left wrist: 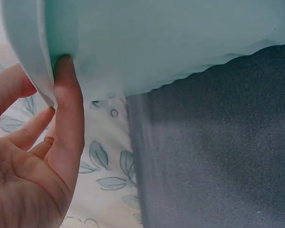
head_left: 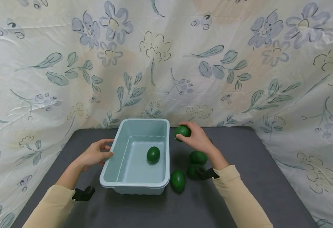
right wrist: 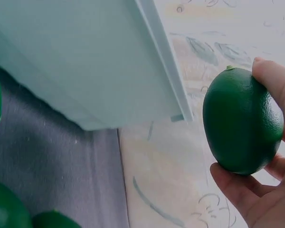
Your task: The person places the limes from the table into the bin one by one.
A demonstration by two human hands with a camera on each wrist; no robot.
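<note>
The left hand (head_left: 95, 155) pinched the blue tub (head_left: 139, 184) by its edge, maybe so it wouldn't slide. One green fruit (head_left: 153, 155) lay inside. Beside the tub, the right hand (head_left: 196, 136) gripped another fruit (head_left: 182, 130) between thumb and fingers, likely so it wouldn't drop.

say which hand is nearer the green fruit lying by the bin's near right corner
Right. The right hand, gripping another green fruit, is beyond that green fruit, on the same side of the bin; the left hand is across the bin, at its left rim.
</note>
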